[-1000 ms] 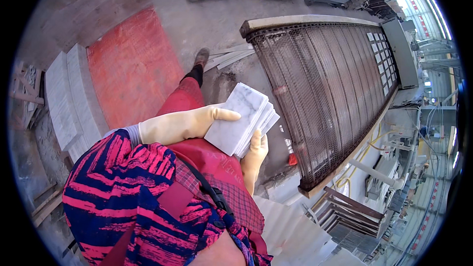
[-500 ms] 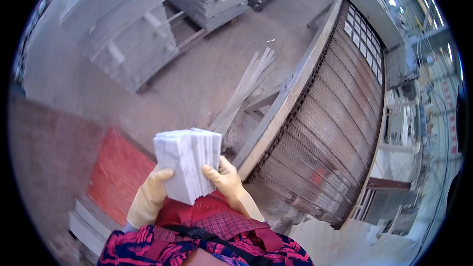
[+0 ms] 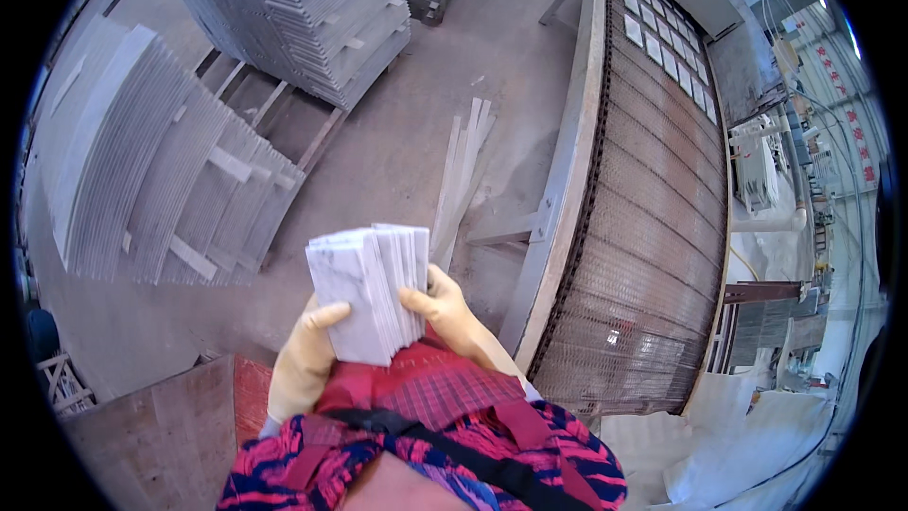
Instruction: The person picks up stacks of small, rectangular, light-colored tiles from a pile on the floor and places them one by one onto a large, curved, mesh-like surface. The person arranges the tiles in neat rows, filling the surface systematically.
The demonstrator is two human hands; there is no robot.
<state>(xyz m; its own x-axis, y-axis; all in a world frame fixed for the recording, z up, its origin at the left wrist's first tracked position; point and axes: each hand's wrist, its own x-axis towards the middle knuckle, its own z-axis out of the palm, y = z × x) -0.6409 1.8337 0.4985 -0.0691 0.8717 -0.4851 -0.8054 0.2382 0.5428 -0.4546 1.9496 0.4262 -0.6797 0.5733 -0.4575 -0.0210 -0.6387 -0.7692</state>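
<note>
shifts the stack of marble tiles [image 3: 364, 293] from a slant, a second ago, to nearly upright, swinging the view to bring slab stacks [image 3: 161, 170] more fully into sight ahead and left of the grip, leaving only a strip of red sheet [image 3: 250, 396] below-left. holds the stack clasped between gloved left hand [image 3: 314, 333] and right hand [image 3: 443, 301]. seems mid-carry, judging by that, keeping apart from the mesh conveyor [image 3: 653, 218] rightward.

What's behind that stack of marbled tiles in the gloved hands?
Around the stack of tiles, grey floor shows beyond its top edge and red apron below it. The part directly behind is covered, including most fingers of the left hand.
</note>
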